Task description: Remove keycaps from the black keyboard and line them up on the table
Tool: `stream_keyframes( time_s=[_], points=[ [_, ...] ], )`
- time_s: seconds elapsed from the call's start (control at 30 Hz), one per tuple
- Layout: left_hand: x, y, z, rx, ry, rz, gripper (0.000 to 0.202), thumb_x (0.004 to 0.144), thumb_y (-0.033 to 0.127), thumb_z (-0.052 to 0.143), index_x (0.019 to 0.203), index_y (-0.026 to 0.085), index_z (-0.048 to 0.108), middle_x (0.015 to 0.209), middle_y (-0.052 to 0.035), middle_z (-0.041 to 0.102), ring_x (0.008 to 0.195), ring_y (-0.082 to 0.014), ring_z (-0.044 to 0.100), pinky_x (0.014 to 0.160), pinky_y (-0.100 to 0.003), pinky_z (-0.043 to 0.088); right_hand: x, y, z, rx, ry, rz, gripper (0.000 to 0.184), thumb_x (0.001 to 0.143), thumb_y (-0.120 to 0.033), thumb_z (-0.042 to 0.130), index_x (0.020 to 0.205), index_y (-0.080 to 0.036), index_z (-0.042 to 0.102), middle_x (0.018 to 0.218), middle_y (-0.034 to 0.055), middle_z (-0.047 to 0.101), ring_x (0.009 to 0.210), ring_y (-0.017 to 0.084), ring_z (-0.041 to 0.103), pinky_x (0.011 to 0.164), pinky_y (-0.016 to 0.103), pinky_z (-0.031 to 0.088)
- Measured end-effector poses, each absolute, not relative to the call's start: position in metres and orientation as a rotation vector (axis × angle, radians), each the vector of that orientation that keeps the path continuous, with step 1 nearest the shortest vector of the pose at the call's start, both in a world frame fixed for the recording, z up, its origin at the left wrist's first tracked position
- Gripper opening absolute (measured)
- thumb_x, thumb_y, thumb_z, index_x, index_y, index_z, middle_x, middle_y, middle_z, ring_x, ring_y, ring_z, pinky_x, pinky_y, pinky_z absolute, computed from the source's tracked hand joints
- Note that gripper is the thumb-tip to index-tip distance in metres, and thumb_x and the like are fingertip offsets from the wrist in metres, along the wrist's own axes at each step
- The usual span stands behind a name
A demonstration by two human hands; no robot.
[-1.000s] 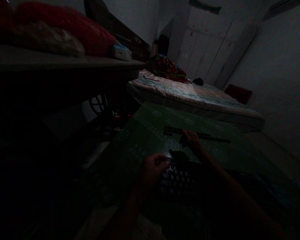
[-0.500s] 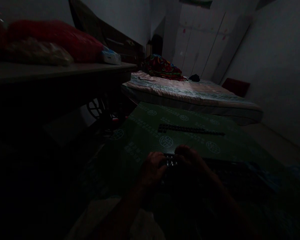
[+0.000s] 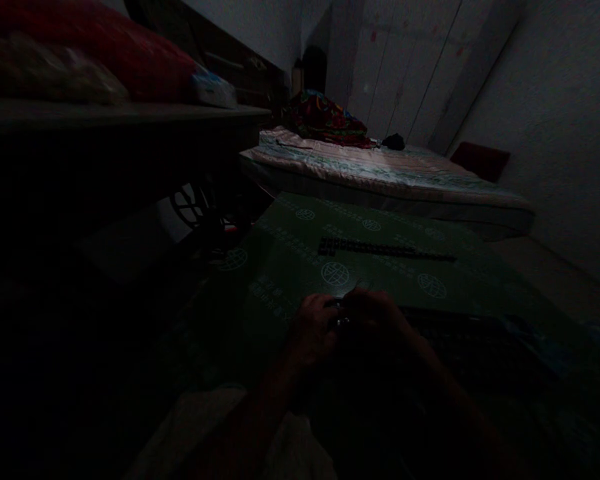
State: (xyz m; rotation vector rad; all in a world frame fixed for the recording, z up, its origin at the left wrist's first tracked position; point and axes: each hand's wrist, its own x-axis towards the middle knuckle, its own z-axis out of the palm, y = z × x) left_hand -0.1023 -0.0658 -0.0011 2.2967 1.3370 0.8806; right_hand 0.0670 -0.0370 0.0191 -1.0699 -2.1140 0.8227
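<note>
The room is very dark. My left hand (image 3: pixel 314 328) and my right hand (image 3: pixel 380 317) meet over a dark keyboard-like object (image 3: pixel 345 327) with small pale keys, at the near edge of a green printed sheet (image 3: pixel 290 267). Both hands curl closed around a small part there; I cannot make out what it is. Farther out on the green sheet lies a long black strip of keys (image 3: pixel 380 249), apart from both hands.
A mattress (image 3: pixel 380 175) with a striped cover lies beyond the sheet, with a red patterned bundle (image 3: pixel 325 120) on it. A dark table (image 3: pixel 120 117) at left carries red bags (image 3: pixel 110 53). A treadle wheel (image 3: pixel 190 207) shows under it.
My right hand has drawn back from the black key strip to the keyboard-like object and now meets my left hand there. The view has tilted down slightly.
</note>
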Motion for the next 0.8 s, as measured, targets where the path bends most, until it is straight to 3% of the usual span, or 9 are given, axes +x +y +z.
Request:
stream_keyframes(
  time_s=[0.33,0.8],
  points=[
    [-0.100,-0.065,-0.009,2.259,1.377,0.924,0.032,0.066,0.008,0.051,0.093,0.020,0.062,0.108,-0.0039,0.054,0.102,-0.0202,0.043,0.089,-0.035,0.039,0.062,-0.036,0.018,-1.102,-2.186,0.769,0.010,0.072,-0.023,0.054,0.076,-0.017,0.061,0.067,0.0016,0.064,0.057,0.012,0.055,0.053,0.020,0.040],
    [-0.097,-0.064,-0.008,2.231,1.415,0.931,0.035,0.062,0.005,0.048,0.091,0.018,0.062,0.107,-0.0050,0.055,0.102,-0.0209,0.043,0.089,-0.035,0.039,0.052,-0.042,0.005,-1.123,-1.915,1.023,0.023,0.076,-0.035,0.048,0.064,-0.016,0.053,0.055,-0.0026,0.047,0.052,0.009,0.043,0.047,0.018,0.034]
  ],
)
